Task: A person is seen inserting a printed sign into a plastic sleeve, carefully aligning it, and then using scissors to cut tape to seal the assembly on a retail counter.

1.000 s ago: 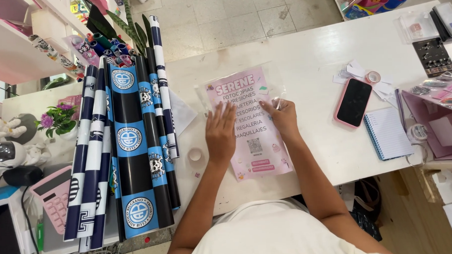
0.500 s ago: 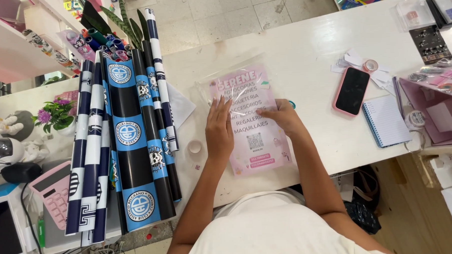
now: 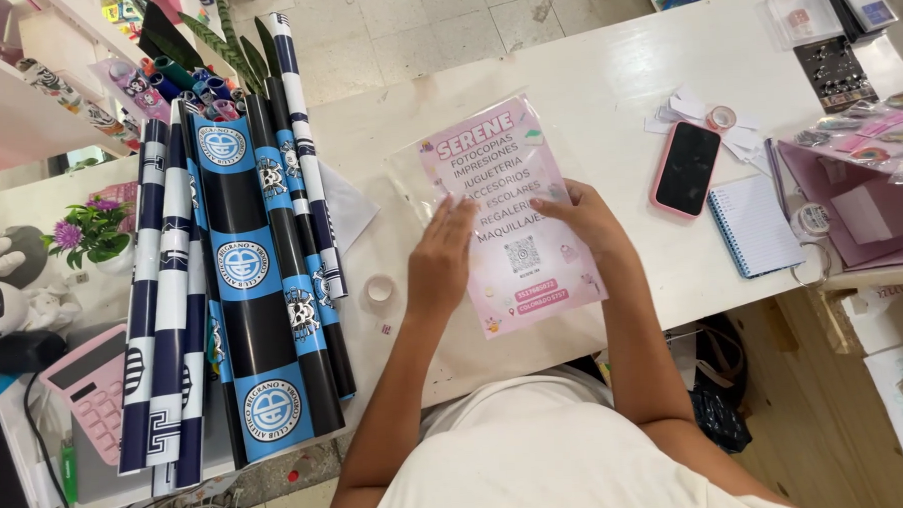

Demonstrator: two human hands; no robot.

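A pink printed flyer [image 3: 504, 177] lies inside a clear plastic sleeve [image 3: 409, 180] on the white table [image 3: 585, 79]. My left hand [image 3: 442, 259] rests flat on the flyer's left edge, fingers together and stretched out. My right hand [image 3: 585, 219] presses on its right side, fingers spread over the sheet. Neither hand holds anything; both lie on top of the sleeve.
Rolls of blue, black and white wrapping paper [image 3: 237, 282] lie to the left, with a small tape roll [image 3: 380, 290] beside them. A phone in a pink case [image 3: 686, 169], a blue notebook [image 3: 754, 225], and a pink folder [image 3: 850, 210] sit to the right. A pink calculator [image 3: 88, 392] is far left.
The right hand slid down and outward along the flyer's right side, and the left hand shifted slightly lower on the left edge. The flyer stays flat.
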